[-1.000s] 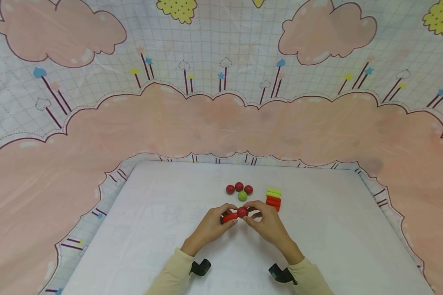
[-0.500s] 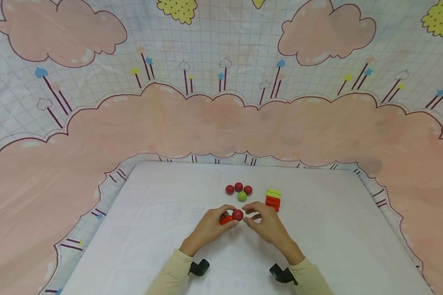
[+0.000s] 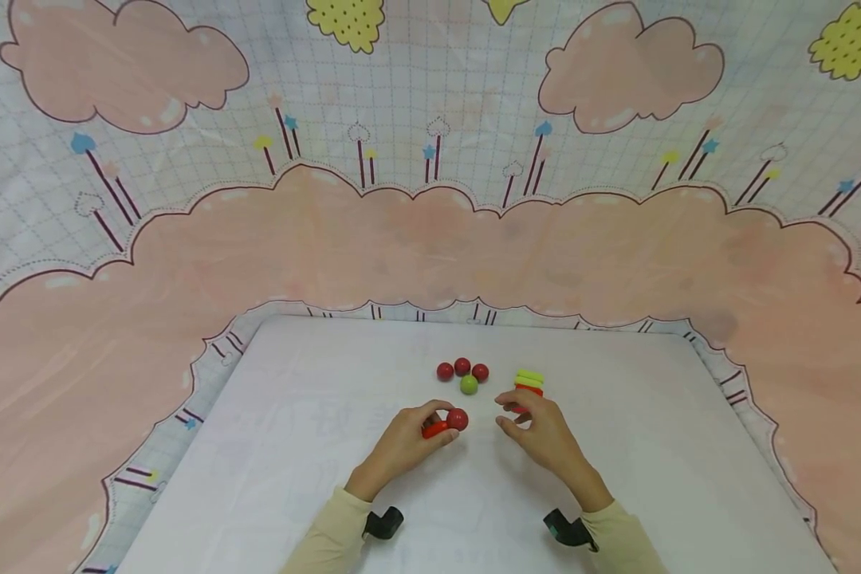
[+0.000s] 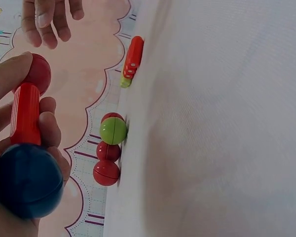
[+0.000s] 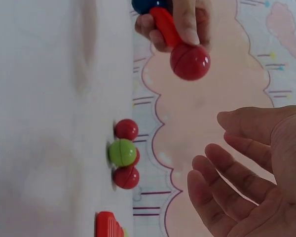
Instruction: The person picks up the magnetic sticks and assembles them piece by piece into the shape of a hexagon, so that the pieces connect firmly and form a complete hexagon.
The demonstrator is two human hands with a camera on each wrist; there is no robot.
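My left hand [image 3: 400, 443] grips a ribbed red rod [image 4: 25, 116] with a red ball [image 3: 458, 418] on one end and a dark blue ball [image 4: 28, 180] on the other. In the head view the blue ball is hidden by the hand. My thumb lies along the red ball. To the right, my right hand [image 3: 548, 437] holds nothing; its fingers are loosely bent and spread from the thumb, as the right wrist view shows. It overlaps the nearer end of a stack of red rods [image 3: 528, 391] in the head view.
Beyond the hands, several red balls [image 3: 445, 371] sit grouped with one green ball [image 3: 469, 385] on the white table [image 3: 316, 383]. Yellow-green rods [image 3: 529, 376] lie at the far side of the red rods. A patterned cloth [image 3: 430, 247] hangs behind the table.
My right hand has let go of the red ball and moved right, toward the rods. My left hand has drawn slightly left with the joined rod and balls.
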